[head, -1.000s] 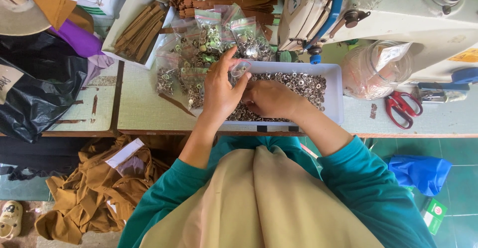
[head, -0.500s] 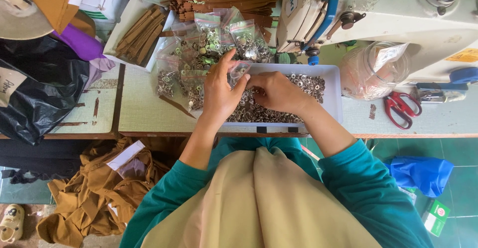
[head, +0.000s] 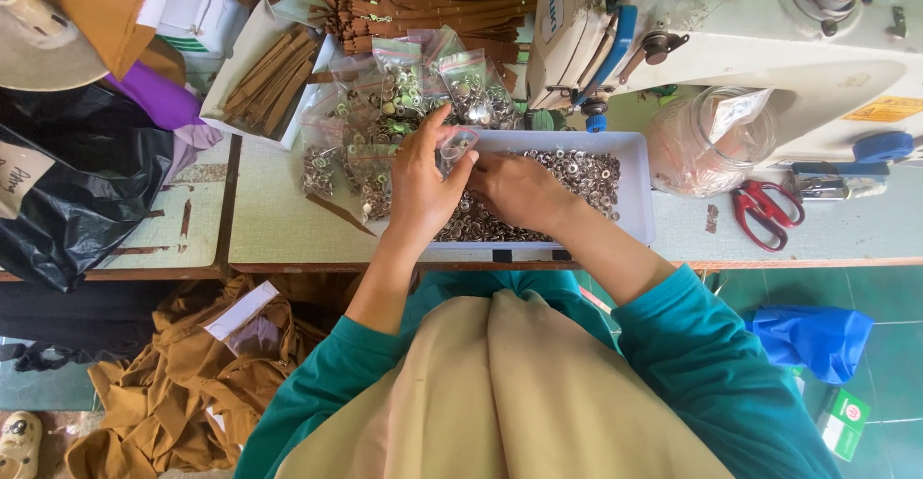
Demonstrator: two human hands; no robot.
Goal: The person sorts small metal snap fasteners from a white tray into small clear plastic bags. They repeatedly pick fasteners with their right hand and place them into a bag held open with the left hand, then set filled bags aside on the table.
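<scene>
A white rectangular tray [head: 638,208] on the table holds a heap of small silver metal snap fasteners [head: 577,173]. My left hand [head: 423,186] holds a small clear plastic bag [head: 456,144] upright over the tray's left end, pinched between thumb and fingers. My right hand [head: 517,189] lies over the fasteners with its fingertips at the bag's mouth; whether it pinches a fastener is hidden. Several filled clear bags of fasteners [head: 385,113] are piled just left of and behind the tray.
A sewing machine [head: 731,27] stands at the back right, with a clear jar [head: 707,142] and red scissors [head: 764,212] beside it. Brown strips [head: 423,3] and a white box of strips [head: 274,75] lie behind. A black bag [head: 77,190] sits left; brown cloth [head: 183,383] lies on the floor.
Both hands have stayed at the tray's left end. The right hand's fingers shifted slightly toward the bag held by the left hand.
</scene>
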